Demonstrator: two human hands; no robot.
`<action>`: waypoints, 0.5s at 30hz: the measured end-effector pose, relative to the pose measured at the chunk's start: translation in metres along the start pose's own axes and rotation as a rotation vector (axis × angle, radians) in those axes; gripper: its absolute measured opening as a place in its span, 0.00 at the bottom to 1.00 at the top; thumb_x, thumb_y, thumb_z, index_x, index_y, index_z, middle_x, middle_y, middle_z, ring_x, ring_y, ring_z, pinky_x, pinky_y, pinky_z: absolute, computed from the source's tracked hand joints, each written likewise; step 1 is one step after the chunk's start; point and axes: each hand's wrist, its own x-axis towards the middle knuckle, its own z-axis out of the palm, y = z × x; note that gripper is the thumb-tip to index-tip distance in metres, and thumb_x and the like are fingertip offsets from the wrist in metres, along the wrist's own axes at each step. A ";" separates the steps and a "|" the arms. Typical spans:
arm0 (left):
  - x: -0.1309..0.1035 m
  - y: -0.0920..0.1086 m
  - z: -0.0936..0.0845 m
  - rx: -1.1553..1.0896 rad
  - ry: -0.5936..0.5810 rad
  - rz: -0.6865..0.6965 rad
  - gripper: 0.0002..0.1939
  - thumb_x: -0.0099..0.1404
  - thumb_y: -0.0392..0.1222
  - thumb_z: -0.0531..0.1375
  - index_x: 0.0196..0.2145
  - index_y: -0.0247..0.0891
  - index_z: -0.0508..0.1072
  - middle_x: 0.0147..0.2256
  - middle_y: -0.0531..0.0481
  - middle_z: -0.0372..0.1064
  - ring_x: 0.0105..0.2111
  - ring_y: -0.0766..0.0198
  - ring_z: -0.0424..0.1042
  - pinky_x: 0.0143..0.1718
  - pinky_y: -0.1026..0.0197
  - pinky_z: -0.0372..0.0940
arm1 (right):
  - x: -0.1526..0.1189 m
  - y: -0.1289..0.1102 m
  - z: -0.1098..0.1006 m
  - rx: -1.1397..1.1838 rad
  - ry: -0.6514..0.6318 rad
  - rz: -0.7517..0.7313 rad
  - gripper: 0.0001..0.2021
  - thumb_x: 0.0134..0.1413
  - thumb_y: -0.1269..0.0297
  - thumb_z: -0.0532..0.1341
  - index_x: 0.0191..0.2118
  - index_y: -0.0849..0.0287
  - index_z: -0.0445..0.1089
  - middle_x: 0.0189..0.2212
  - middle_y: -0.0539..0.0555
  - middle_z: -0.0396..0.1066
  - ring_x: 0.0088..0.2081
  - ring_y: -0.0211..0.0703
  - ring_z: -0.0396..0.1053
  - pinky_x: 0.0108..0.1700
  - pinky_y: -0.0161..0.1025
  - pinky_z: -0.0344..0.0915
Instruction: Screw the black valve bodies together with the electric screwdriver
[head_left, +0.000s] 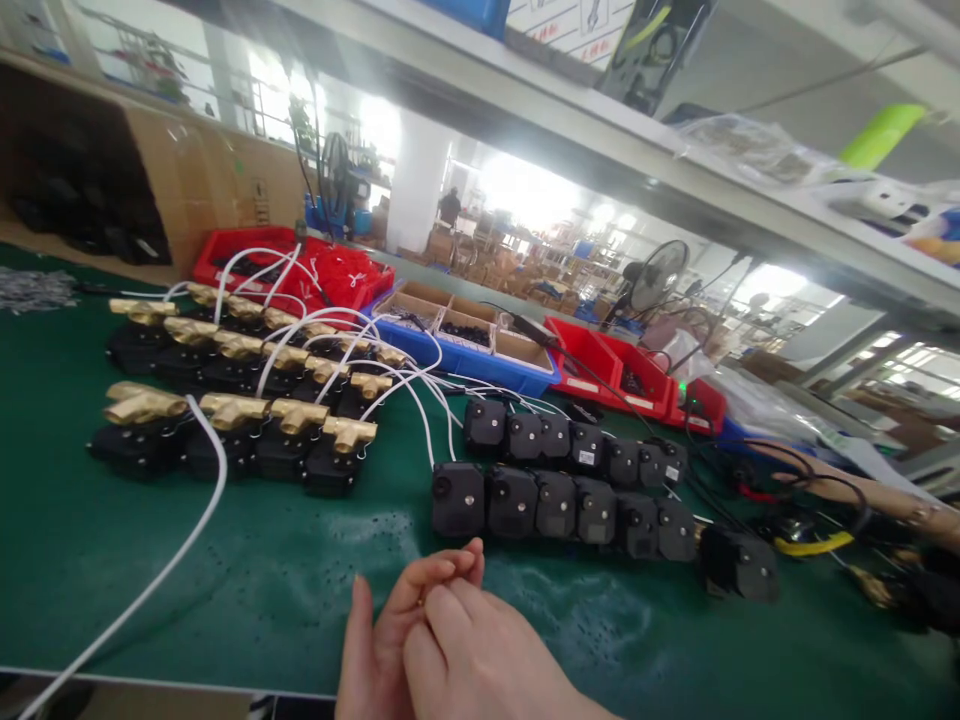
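Green surface (112, 560) carries two rows of black housings (555, 500) beside brass valves (225, 410). Left hand (390, 630) and right hand (480, 660) meet just before the housings, fingers (442, 570) pinched together; whether they grasp anything cannot be told.

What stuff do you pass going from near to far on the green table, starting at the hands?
Hands → black boxes → blue bin → standing fan.
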 end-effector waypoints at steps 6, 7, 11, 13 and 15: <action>-0.001 0.001 -0.001 -0.011 0.063 0.021 0.24 0.64 0.59 0.60 0.40 0.35 0.83 0.50 0.38 0.77 0.58 0.46 0.70 0.65 0.49 0.58 | 0.013 -0.009 -0.011 -0.068 -0.026 -0.061 0.06 0.62 0.70 0.56 0.37 0.59 0.70 0.32 0.58 0.69 0.35 0.49 0.69 0.37 0.42 0.72; -0.001 0.001 0.000 -0.013 0.070 0.021 0.23 0.64 0.59 0.61 0.39 0.35 0.83 0.49 0.38 0.78 0.58 0.45 0.70 0.65 0.49 0.58 | 0.016 -0.011 -0.015 -0.064 -0.027 -0.068 0.05 0.61 0.70 0.56 0.36 0.59 0.70 0.32 0.58 0.70 0.35 0.48 0.68 0.37 0.42 0.72; -0.003 -0.002 0.008 -0.010 0.134 0.020 0.23 0.60 0.61 0.63 0.37 0.36 0.83 0.47 0.39 0.78 0.58 0.44 0.70 0.63 0.49 0.59 | 0.028 -0.016 -0.042 0.023 -0.044 -0.101 0.08 0.62 0.73 0.54 0.34 0.59 0.68 0.30 0.55 0.69 0.31 0.45 0.67 0.34 0.39 0.71; -0.004 -0.003 0.012 -0.009 0.179 0.041 0.26 0.61 0.63 0.62 0.37 0.36 0.83 0.48 0.37 0.78 0.58 0.43 0.69 0.63 0.48 0.59 | 0.031 -0.016 -0.060 0.080 -0.059 -0.118 0.08 0.63 0.75 0.54 0.36 0.58 0.68 0.30 0.53 0.69 0.33 0.42 0.69 0.37 0.36 0.71; -0.004 -0.003 0.014 -0.021 0.157 0.029 0.26 0.60 0.62 0.63 0.38 0.35 0.83 0.49 0.36 0.77 0.59 0.43 0.67 0.63 0.49 0.59 | 0.035 -0.016 -0.078 0.124 -0.039 -0.123 0.08 0.63 0.75 0.54 0.37 0.58 0.68 0.32 0.52 0.70 0.35 0.39 0.70 0.40 0.33 0.71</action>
